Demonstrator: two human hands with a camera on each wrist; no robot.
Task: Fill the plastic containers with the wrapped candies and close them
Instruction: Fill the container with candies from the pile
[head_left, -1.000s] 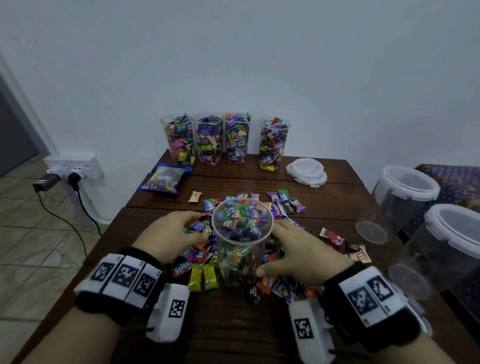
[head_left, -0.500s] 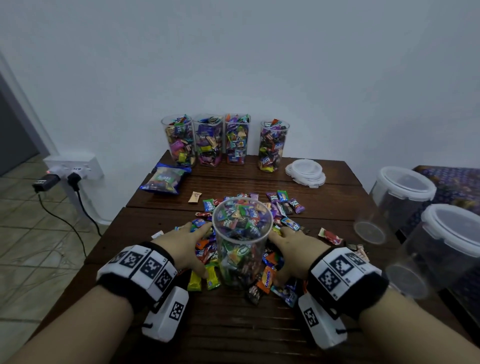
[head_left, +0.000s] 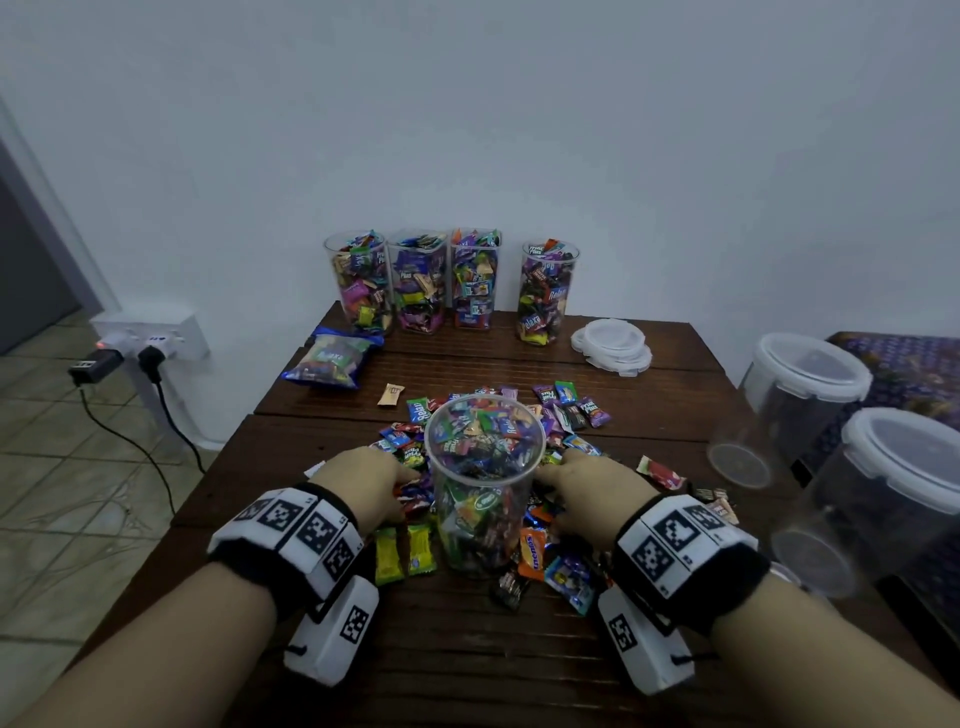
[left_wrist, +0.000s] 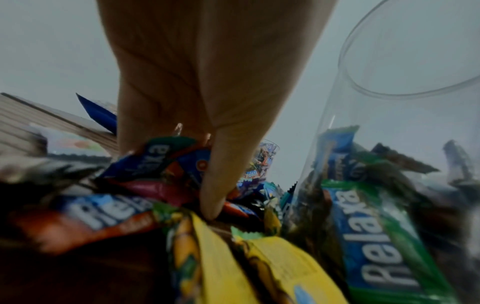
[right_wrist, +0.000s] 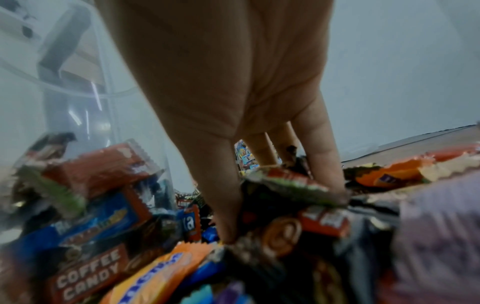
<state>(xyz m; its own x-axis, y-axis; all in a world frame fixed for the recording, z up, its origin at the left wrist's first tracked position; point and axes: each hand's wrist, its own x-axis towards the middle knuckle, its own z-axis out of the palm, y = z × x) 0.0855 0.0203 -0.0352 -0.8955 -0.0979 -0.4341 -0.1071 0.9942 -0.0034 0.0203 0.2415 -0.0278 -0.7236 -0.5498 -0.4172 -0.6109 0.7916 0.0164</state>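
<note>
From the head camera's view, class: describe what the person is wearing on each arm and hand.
Both forearms are bare, with no sleeves or gloves. Each wrist carries a black band topped with white square tiles printed with black-and-white coded markers. A white box-shaped camera unit, also bearing a marker, hangs under the left wrist; a matching one hangs under the right. The left hand and right hand wear nothing.

Left wrist band (head_left: 291, 535): black cuff, white tiles printed with black square-code markers.
Right wrist band (head_left: 685, 545): same black cuff, white marker tiles.
Wrist cameras (head_left: 332, 636): white boxes (one under each wrist), each with one marker.
Forearms: bare.
</note>
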